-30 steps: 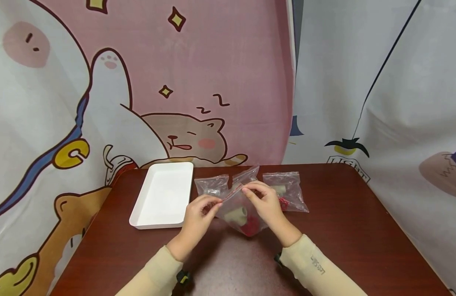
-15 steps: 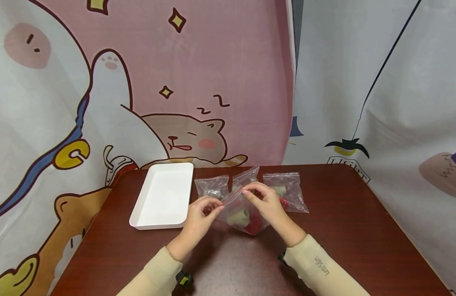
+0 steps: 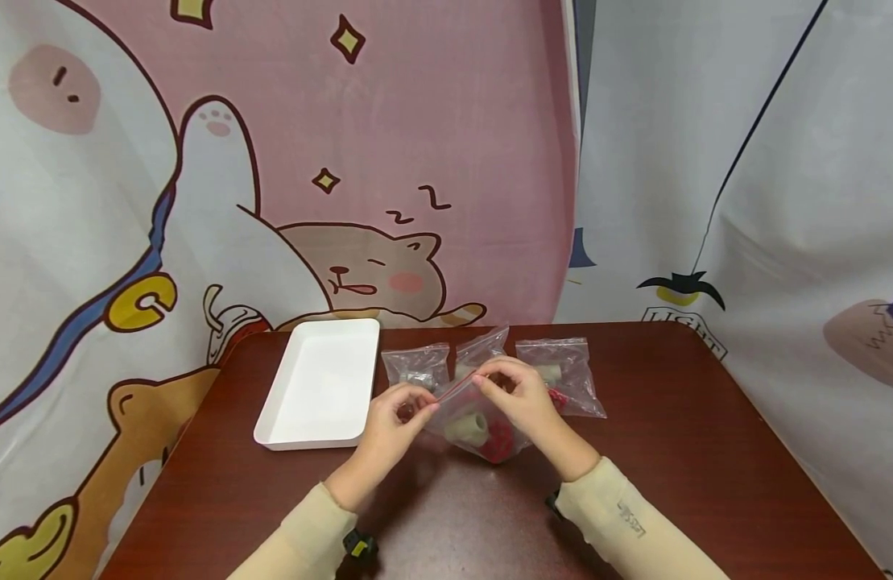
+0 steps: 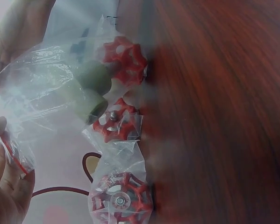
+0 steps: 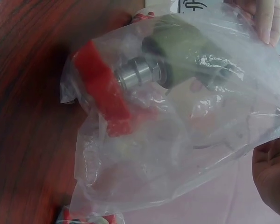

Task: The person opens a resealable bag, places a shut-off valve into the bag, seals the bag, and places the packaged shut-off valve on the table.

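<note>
Both hands hold up a clear zip bag (image 3: 446, 423) by its red-striped top edge, above the table. My left hand (image 3: 390, 423) pinches the left end of that edge between thumb and fingers. My right hand (image 3: 517, 396) pinches the edge farther right. Inside the bag is a valve with an olive-green body (image 5: 179, 51), a metal stem (image 5: 137, 73) and a red handwheel (image 5: 102, 88). The bag's red strip (image 4: 13, 156) runs from the left fingers in the left wrist view. The bag hangs slanted, with the handwheel at its lower end.
Several bagged parts stand along the table's back: a left bag (image 3: 417, 366), a middle bag (image 3: 482, 346) partly hidden, and a right bag (image 3: 562, 374). Red handwheels (image 4: 121, 200) show in them. A white tray (image 3: 268, 435) lies left on the brown table (image 3: 678, 451); a printed curtain hangs behind.
Over the last second the hanging bag and valve have shifted slightly to the right and turned a little. Both hands keep their pinch on the edge with hardly any movement.
</note>
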`<state>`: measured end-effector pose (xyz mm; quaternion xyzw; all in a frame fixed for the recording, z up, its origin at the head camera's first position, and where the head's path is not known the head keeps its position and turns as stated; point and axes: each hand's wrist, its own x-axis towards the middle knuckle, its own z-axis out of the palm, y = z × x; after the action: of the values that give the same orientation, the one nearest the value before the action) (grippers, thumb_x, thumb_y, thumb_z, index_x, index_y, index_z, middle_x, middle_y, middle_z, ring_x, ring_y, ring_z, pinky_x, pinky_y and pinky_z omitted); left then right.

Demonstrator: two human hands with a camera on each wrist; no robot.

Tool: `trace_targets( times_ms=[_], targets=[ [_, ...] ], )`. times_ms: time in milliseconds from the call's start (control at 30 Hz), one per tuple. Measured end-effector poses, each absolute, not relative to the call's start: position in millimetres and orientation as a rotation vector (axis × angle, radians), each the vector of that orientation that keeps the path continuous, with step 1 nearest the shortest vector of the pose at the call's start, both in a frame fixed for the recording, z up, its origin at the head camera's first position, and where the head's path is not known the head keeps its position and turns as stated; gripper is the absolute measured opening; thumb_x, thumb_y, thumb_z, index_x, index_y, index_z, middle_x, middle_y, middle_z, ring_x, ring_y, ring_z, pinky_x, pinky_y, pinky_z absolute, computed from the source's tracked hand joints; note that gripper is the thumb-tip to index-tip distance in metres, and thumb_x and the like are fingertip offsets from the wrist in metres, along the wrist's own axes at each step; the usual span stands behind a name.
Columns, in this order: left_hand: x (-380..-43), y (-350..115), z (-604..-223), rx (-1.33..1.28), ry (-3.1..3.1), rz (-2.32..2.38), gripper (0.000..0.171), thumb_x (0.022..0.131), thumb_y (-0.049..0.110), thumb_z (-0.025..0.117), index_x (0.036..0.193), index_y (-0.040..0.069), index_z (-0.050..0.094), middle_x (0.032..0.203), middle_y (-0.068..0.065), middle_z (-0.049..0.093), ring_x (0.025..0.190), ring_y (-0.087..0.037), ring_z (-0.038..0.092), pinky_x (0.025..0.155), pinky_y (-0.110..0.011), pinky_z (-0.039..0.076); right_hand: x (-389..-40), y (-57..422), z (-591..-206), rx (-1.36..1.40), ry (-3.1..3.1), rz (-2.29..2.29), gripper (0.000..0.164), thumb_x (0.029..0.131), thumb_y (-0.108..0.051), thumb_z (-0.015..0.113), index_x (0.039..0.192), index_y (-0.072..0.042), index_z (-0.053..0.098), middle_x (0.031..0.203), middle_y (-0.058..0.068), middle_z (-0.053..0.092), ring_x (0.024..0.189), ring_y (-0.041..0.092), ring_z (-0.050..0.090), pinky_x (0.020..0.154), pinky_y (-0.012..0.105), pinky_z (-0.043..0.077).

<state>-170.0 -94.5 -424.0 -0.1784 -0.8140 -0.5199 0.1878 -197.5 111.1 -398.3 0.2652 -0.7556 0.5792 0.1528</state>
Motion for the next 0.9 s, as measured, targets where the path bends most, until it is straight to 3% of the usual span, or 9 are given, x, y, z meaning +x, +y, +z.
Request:
trace_targets(
  times_ms=[200, 367, 500, 667, 767, 900],
  targets=[
    [-187, -101, -444, -0.489, -2.308, -1.509, 0.016, 0.078, 0.011, 0.077, 0.090, 0.007, 0.068, 0.072, -0.003, 0.062, 0.066, -0.013, 0.058, 0.058, -0.028, 0.052, -199, 111, -399, 0.798, -2.135, 1.668, 0.006, 0.082, 0.004, 0.068, 0.084, 0.009, 0.066, 0.083, 0.017, 0.066, 0.064, 0.012, 0.050, 0.053, 0.021, 0.043],
    [-193, -104, -438, -0.500, -2.406, -1.402, 0.029, 0.075, 0.030, 0.080, 0.096, 0.014, 0.067, 0.064, 0.006, 0.056, 0.061, -0.008, 0.054, 0.060, -0.025, 0.050, -201, 111, -399, 0.836, -2.170, 1.654, 0.004, 0.083, 0.004, 0.067, 0.085, 0.007, 0.068, 0.086, 0.017, 0.066, 0.069, 0.010, 0.053, 0.055, 0.021, 0.045],
    [-197, -101, -430, -0.516, -2.451, -1.248, 0.031, 0.074, 0.042, 0.079, 0.095, 0.020, 0.068, 0.076, 0.008, 0.053, 0.071, -0.012, 0.051, 0.061, -0.028, 0.047, -201, 110, -397, 0.873, -2.189, 1.628, 0.003, 0.083, 0.004, 0.067, 0.085, 0.005, 0.069, 0.086, 0.016, 0.067, 0.073, 0.008, 0.054, 0.056, 0.021, 0.045],
    [-203, -95, -425, -0.635, -2.453, -1.272, 0.033, 0.078, 0.039, 0.076, 0.105, 0.023, 0.069, 0.103, 0.010, 0.057, 0.095, -0.010, 0.053, 0.073, -0.031, 0.049, -199, 109, -395, 0.912, -2.182, 1.605, 0.006, 0.082, 0.007, 0.066, 0.085, 0.004, 0.069, 0.085, 0.016, 0.067, 0.077, 0.011, 0.057, 0.061, 0.021, 0.047],
    [-206, -90, -424, -0.709, -2.439, -1.329, 0.023, 0.082, 0.034, 0.073, 0.102, 0.021, 0.071, 0.102, 0.008, 0.063, 0.098, -0.009, 0.057, 0.077, -0.030, 0.052, -198, 109, -394, 0.913, -2.183, 1.606, 0.007, 0.082, 0.008, 0.065, 0.086, 0.004, 0.070, 0.085, 0.016, 0.067, 0.077, 0.011, 0.058, 0.062, 0.023, 0.048],
    [-207, -86, -423, -0.734, -2.406, -1.395, 0.013, 0.085, 0.027, 0.071, 0.093, 0.017, 0.073, 0.091, 0.007, 0.067, 0.086, -0.007, 0.061, 0.075, -0.032, 0.054, -198, 110, -394, 0.891, -2.199, 1.615, 0.006, 0.083, 0.007, 0.066, 0.086, 0.004, 0.070, 0.085, 0.015, 0.068, 0.076, 0.010, 0.057, 0.060, 0.027, 0.047]
  ],
)
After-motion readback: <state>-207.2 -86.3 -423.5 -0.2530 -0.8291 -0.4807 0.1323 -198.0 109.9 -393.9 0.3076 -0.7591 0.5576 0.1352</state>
